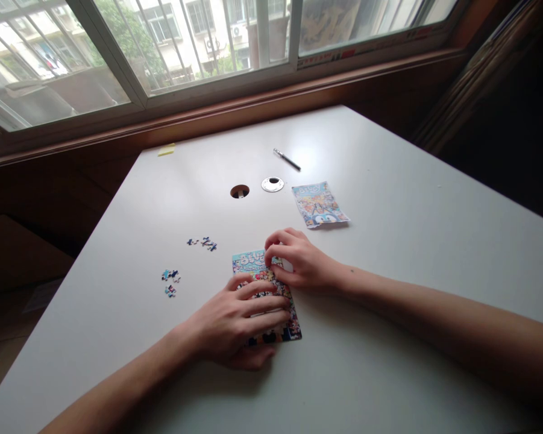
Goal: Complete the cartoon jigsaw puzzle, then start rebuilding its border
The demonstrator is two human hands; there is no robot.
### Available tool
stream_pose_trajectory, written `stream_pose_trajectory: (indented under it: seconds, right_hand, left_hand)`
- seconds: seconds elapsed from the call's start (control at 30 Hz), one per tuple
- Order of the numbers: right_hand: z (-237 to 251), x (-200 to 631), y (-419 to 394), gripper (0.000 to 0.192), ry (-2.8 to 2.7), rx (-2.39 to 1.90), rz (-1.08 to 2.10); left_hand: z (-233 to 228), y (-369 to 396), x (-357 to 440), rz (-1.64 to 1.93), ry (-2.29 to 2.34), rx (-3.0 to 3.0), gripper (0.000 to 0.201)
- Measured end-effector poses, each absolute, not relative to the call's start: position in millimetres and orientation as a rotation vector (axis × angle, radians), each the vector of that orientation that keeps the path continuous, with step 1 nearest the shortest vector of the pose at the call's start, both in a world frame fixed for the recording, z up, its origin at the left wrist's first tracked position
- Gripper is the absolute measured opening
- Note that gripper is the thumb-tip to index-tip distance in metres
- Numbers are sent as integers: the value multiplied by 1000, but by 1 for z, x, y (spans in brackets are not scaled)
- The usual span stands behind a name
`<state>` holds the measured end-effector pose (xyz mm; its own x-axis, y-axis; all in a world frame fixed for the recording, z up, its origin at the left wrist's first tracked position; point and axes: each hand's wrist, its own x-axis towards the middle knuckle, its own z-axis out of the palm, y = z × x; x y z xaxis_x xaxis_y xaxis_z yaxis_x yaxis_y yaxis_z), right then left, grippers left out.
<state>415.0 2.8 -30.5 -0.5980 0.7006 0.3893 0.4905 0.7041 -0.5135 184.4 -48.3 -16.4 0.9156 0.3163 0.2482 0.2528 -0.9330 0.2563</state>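
A colourful jigsaw puzzle (248,258) lies flat on the white table, with large lettering across its light blue top edge. My left hand (239,316) rests over its middle and lower part, fingers stretched out and slightly apart, thumb beyond the bottom edge. At the puzzle's upper right part, the fingers and thumb of my right hand (296,259) are bent together in a pinch. What sits between those fingertips, if anything, is hidden. Loose puzzle pieces lie left of the puzzle, in one small group (170,275) and another (209,243) farther back.
A creased picture sheet (320,205) with similar print lies beyond my right hand. Farther back are a pen (287,160), a round metal cover (272,184) and a cable hole (240,192) in the table (389,241). Yellow tape (166,149) marks the far left corner, below the window.
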Motion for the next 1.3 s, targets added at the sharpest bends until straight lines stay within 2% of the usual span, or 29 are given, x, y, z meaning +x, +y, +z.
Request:
stream_pose_trajectory:
  seconds: [0.27, 0.4, 0.53, 0.63, 0.87, 1.1, 1.3]
  right_hand:
    - [-30, 415, 2, 8, -2338, -918, 474]
    - [-30, 414, 3, 8, -2342, -917, 472]
    - [-29, 414, 3, 8, -2359, -921, 475]
    - [-27, 416, 2, 9, -2370, -923, 494]
    - [-27, 417, 2, 9, -2374, -924, 521]
    - [-27, 416, 3, 9, -2374, -917, 512]
    - [-28, 417, 5, 11, -2312, -889, 558]
  left_hand:
    - [-15, -49, 185, 381, 426, 2832, 56]
    - [-13, -46, 184, 549, 442, 2730, 58]
    - [-2, -36, 175, 842, 641, 2538, 34]
    - [8, -28, 156, 936, 856, 2531, 17]
    - [3, -25, 97, 945, 1250, 2674, 11]
    - [5, -14, 56, 801, 1387, 2805, 10]
    - [12, -2, 13, 694, 1577, 2679, 4]
